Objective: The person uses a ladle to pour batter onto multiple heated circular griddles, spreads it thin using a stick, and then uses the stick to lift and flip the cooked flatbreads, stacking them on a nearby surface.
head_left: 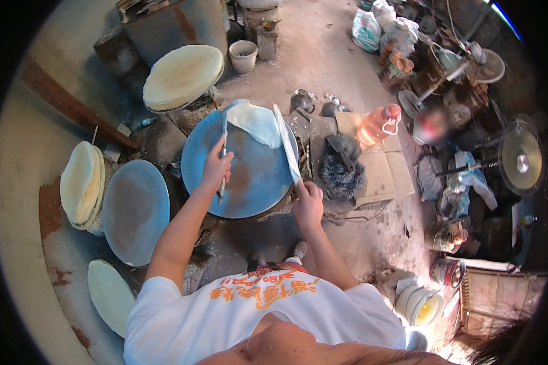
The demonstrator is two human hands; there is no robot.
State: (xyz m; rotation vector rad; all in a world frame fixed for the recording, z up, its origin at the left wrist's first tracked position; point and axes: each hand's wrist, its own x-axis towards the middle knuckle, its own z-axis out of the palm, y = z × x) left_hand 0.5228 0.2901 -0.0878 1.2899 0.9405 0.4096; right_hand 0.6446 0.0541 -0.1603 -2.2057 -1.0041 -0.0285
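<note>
A round blue-grey griddle (249, 188) with a brownish middle lies in front of me. Over its far side a thin pale sheet of pancake (256, 123) spans between two sticks; whether it touches the griddle there I cannot tell. My left hand (217, 167) is closed round a thin stick (221, 193), whose far end meets the sheet's left edge. In my closed right hand (309, 199) is the near end of a long whitish stick (289, 148), pale along its length, standing by the sheet's right side.
Stacks of round pancakes (182, 76) (79, 185) stand at far left and left. Another blue griddle (136, 213) is beside mine. To the right lie a dark bristly brush (342, 173), cardboard (383, 173) and a pink bottle (377, 126). A bucket (243, 58) stands beyond.
</note>
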